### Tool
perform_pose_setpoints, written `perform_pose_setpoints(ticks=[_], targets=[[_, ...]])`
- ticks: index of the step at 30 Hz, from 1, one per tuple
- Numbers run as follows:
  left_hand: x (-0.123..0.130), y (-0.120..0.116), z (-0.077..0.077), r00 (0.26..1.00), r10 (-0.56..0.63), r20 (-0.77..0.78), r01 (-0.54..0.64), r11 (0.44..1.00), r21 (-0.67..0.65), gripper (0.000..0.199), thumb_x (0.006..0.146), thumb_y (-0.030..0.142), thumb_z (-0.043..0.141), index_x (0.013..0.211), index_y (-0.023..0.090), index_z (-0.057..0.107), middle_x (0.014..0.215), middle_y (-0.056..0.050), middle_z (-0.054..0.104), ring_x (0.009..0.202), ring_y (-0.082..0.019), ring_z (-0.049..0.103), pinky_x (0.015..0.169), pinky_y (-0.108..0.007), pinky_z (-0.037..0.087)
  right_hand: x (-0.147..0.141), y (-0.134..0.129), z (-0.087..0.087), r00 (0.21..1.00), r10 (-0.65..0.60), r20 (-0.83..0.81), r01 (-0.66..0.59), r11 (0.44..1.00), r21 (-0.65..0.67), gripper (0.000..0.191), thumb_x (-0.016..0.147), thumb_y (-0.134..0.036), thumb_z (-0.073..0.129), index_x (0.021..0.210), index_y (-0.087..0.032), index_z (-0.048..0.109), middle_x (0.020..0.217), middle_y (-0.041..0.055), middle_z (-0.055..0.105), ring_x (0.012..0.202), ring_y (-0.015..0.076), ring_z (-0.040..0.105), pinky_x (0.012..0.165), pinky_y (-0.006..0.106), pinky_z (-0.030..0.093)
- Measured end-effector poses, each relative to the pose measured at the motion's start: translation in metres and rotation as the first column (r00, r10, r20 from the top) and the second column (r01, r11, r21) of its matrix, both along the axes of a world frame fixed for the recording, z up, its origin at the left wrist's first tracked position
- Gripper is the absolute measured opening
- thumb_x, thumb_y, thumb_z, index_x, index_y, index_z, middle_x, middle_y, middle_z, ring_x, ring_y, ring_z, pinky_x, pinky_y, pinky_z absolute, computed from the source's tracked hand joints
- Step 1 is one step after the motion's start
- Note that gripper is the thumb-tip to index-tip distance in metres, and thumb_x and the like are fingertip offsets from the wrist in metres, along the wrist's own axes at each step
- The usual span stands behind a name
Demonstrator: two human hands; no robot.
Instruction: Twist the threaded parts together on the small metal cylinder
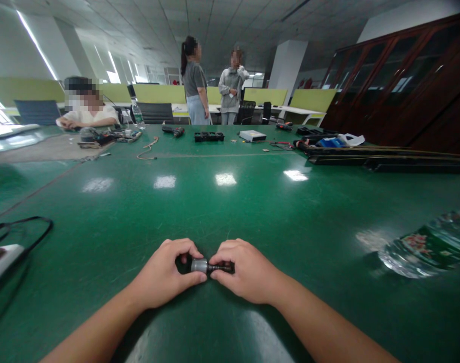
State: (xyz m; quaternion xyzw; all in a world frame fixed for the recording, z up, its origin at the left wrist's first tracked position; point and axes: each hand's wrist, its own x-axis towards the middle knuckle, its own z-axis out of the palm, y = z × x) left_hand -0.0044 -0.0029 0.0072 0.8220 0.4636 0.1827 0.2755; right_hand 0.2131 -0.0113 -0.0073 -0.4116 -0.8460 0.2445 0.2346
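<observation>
A small metal part [200, 265], a silvery cylinder with a thin dark shaft running out to its right, lies level between my hands, low over the green table [214, 212]. My left hand [165, 272] has thumb and fingers closed round the cylinder. My right hand [247, 269] pinches the shaft [220, 267] between thumb and fingers, and its palm side hides the shaft's far end. The fingertips of both hands are close together.
A water bottle [426, 247] lies at the right. A white device [3, 262] and black cable [44, 227] are at the left. Drills [173, 131], a white box [252, 135] and black rails [343, 155] lie along the far side. One person sits far left; two stand beyond.
</observation>
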Motion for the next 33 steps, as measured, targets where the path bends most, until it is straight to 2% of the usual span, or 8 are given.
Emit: perform_pose_setpoints(ticks=[21,27,33], targets=[[-0.0008,0.0004,-0.001,1.0,0.001,0.011,-0.001,1.0,-0.018,0.021,0.074,0.037,0.077,0.085,0.022,0.067,0.084,0.001,0.069,0.08,-0.019,0.06,0.076,-0.03,0.039,0.0042,0.0004,0.004,1.0,0.029,-0.012,-0.029,0.999,-0.014,0.009,0.077,-0.017,0.069,0.084,-0.019,0.072,0.072,-0.0009,0.063,0.067,0.0127,0.056,0.067,0.025,0.038],[-0.0012,0.0008,-0.0011,1.0,-0.005,0.012,0.005,1.0,-0.025,0.021,0.075,0.036,0.078,0.086,0.022,0.068,0.085,0.001,0.07,0.08,-0.019,0.059,0.077,-0.031,0.038,0.0067,-0.0007,0.0046,1.0,0.025,0.001,-0.025,1.0,-0.01,0.01,0.074,-0.016,0.069,0.084,-0.019,0.07,0.073,-0.0016,0.063,0.068,0.0126,0.056,0.07,0.026,0.039],[-0.001,0.0011,-0.0003,1.0,-0.004,0.007,0.004,1.0,-0.026,0.021,0.075,0.037,0.077,0.087,0.022,0.068,0.085,0.001,0.07,0.08,-0.02,0.059,0.077,-0.031,0.038,0.0058,-0.0017,0.0039,1.0,0.012,0.001,-0.012,1.0,-0.013,0.01,0.074,-0.02,0.072,0.083,-0.019,0.069,0.072,-0.0024,0.062,0.068,0.0117,0.055,0.069,0.025,0.039]])
